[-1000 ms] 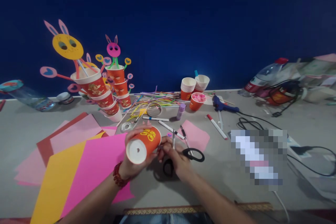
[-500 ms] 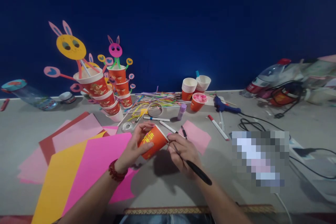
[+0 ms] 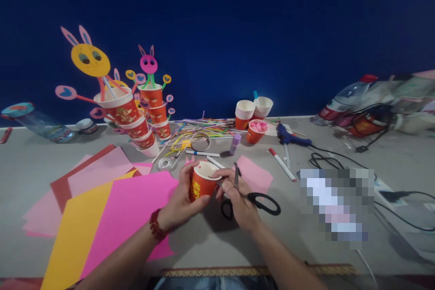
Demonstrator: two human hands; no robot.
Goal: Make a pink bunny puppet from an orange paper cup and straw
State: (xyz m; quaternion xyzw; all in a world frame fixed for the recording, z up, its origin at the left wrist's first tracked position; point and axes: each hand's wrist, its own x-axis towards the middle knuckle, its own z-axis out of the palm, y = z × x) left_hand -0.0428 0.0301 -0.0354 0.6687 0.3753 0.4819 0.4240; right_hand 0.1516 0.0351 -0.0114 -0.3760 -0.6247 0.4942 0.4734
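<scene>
My left hand (image 3: 185,195) is wrapped round a red paper cup (image 3: 203,186) with yellow lettering, its white mouth turned up and a little toward me. Black-handled scissors (image 3: 265,202) are held in my right hand (image 3: 239,197), their blades pointing up and away from me. Fingers of that hand also touch the cup's right rim, and whether they pinch anything there is too small to tell. Behind the cup lie a white marker (image 3: 213,161) and a pink paper sheet (image 3: 256,174).
Coloured paper sheets (image 3: 127,217) cover the left side. Decorated cup towers (image 3: 127,113) stand at the back left. Straws (image 3: 207,129), stacked cups (image 3: 243,115), a glue stick (image 3: 235,145) and a blue glue gun (image 3: 292,139) are further back. Cables and a bottle (image 3: 346,99) are on the right.
The cup has turned so its mouth faces up. The scissors have swung round in my right hand, with both handle loops now showing and the blades pointing away.
</scene>
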